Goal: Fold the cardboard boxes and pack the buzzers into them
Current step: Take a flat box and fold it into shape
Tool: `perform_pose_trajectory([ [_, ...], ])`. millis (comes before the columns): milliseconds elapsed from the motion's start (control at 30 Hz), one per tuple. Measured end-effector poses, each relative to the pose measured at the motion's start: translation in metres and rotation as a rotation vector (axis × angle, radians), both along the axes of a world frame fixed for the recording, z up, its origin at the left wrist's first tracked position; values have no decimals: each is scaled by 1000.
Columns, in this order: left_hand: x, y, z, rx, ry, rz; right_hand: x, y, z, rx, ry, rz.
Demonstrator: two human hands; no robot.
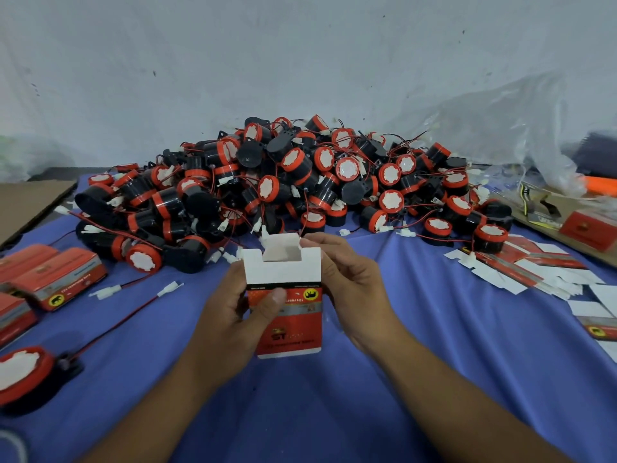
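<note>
A person's left hand (233, 315) grips a small red-and-white cardboard box (287, 305) above the blue-covered counter (434, 345), thumb pressed on its printed front. The right hand (347, 289) steadies the box's other side, its fingers (315, 240) pinching the white top flap, which stands open. A loose red-and-black buzzer (23, 372) lies at near left, finished red boxes (50, 279) beyond it, and flat unfolded cartons (521, 265) at right. Farther back rises a large heap of buzzers (293, 182). Squeezing too hard could likely crease the thin card or tear the flap.
</note>
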State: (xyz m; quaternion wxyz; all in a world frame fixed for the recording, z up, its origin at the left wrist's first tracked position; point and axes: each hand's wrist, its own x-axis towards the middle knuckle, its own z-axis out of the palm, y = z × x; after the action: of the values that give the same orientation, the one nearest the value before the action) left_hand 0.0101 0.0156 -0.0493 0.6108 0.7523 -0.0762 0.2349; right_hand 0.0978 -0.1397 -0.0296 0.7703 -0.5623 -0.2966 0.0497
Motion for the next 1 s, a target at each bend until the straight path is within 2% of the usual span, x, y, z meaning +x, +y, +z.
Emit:
perform_pose_trajectory([
  [100, 0, 1, 3, -10, 8, 9, 1, 2, -3, 23, 46, 55],
  [267, 2, 3, 3, -131, 63, -61, -2, 6, -4, 67, 149, 121],
  [400, 3, 5, 2, -263, 87, -132, -3, 6, -2, 25, 226, 152],
  [500, 6, 7, 0, -366, 121, -105, -7, 6, 5, -24, 315, 151],
  [700, 7, 2, 2, -522, 56, -18, -12, 7, -1, -156, 143, -22],
  [800, 0, -8, 8, -407, -16, 77, -14, 7, 2, -106, 113, -71],
  [933, -7, -24, 9, 11, -28, 271, -14, 6, 8, 14, 69, -132],
  [1000, -10, -28, 8, 164, -6, 319, -16, 7, 6, -39, -42, -204],
])
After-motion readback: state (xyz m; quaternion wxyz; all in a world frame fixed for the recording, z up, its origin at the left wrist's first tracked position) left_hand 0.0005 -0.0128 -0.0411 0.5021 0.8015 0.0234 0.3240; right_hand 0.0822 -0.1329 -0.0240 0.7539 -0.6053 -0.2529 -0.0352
